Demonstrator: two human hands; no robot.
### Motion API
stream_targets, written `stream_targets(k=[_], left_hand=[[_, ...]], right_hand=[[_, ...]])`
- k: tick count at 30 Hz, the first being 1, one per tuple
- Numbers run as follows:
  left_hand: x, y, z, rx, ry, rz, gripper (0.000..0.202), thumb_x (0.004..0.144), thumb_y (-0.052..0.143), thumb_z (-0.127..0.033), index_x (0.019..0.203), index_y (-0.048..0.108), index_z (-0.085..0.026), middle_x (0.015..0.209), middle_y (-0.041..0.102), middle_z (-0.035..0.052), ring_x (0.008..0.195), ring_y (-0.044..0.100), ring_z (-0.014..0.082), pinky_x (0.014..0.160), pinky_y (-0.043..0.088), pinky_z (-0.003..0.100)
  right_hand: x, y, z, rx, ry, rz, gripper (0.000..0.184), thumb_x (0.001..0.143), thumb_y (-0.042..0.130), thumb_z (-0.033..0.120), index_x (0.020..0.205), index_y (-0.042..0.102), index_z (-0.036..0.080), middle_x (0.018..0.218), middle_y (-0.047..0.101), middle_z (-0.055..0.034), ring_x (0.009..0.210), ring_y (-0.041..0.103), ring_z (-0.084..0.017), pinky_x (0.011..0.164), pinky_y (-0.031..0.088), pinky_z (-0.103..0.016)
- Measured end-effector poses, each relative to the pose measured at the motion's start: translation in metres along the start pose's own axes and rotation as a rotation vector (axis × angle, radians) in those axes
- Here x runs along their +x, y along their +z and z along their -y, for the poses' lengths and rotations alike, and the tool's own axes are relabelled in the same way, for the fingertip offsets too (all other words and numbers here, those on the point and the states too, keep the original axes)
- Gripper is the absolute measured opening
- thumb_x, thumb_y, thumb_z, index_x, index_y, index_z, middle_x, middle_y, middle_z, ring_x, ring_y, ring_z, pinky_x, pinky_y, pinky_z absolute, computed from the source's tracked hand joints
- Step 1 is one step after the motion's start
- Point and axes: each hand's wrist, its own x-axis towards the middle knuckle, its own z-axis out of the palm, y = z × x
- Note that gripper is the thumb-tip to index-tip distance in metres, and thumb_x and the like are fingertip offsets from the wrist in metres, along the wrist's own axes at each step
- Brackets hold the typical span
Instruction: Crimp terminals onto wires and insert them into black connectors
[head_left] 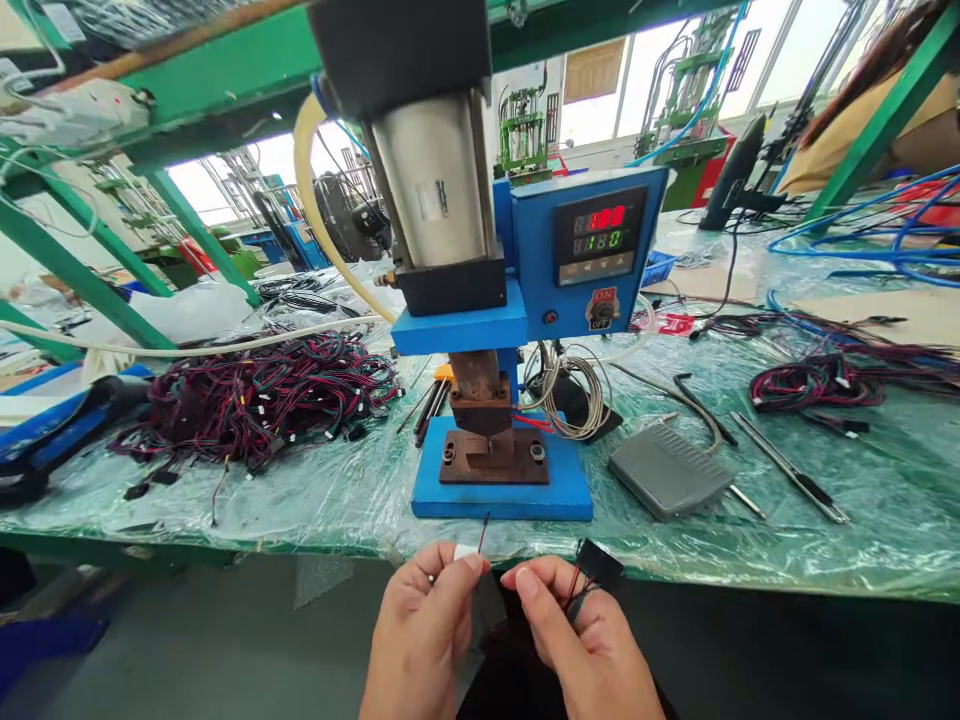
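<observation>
Both my hands are raised just in front of the bench edge, below the blue press machine. My left hand pinches a small white connector piece with thin wire ends sticking up from it. My right hand is closed on a thin red and black wire harness that ends in a black connector. The two hands nearly touch at the fingertips. The press's brown die block stands on the blue base plate, directly beyond my hands.
A large heap of red, green and black wire harnesses lies left of the press. A grey foot pedal sits to its right, with long metal rods and another wire bundle. Plastic film covers the green bench. A person sits far right.
</observation>
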Motion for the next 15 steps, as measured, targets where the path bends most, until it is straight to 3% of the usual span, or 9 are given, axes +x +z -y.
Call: stream_targets(k=[2,5,10,15], left_hand=[[0.009,0.01,-0.003,-0.045,0.032,-0.012,0.045,0.068,0.083,-0.048,0.066,0.05,-0.018,0.052,0.024,-0.0103,0.049,0.012,0.0066,0.043,0.014,0.02],[0.022,0.022,-0.006,-0.097,0.071,-0.033,0.046,0.069,0.081,-0.047,0.066,0.045,-0.019,0.053,0.022,-0.011,0.05,0.011,0.0067,0.042,0.013,0.019],[0.037,0.036,-0.011,-0.124,0.119,-0.068,0.04,0.069,0.078,-0.041,0.066,0.045,-0.019,0.053,0.024,-0.0113,0.049,0.012,0.0062,0.041,0.013,0.019],[0.045,0.041,-0.017,-0.109,0.136,-0.07,0.032,0.069,0.076,-0.037,0.067,0.05,-0.017,0.051,0.03,-0.0111,0.046,0.013,0.0046,0.04,0.015,0.018]], right_hand=[[0.004,-0.003,0.009,-0.229,-0.119,0.014,0.038,0.094,0.057,0.051,0.089,0.073,0.018,0.079,0.068,-0.0067,0.078,0.063,-0.02,0.075,0.049,-0.03],[0.014,-0.008,0.02,-0.497,-0.314,0.003,0.032,0.098,0.05,0.043,0.1,0.073,0.021,0.1,0.075,-0.0095,0.1,0.069,-0.026,0.09,0.051,-0.034],[0.032,-0.011,0.033,-0.844,-0.619,-0.005,0.033,0.095,0.044,0.021,0.119,0.066,0.017,0.116,0.073,-0.0114,0.103,0.071,-0.025,0.087,0.057,-0.035],[0.044,-0.003,0.043,-1.082,-0.718,0.015,0.048,0.088,0.037,0.01,0.131,0.059,0.008,0.119,0.071,-0.0183,0.099,0.073,-0.031,0.078,0.062,-0.042]])
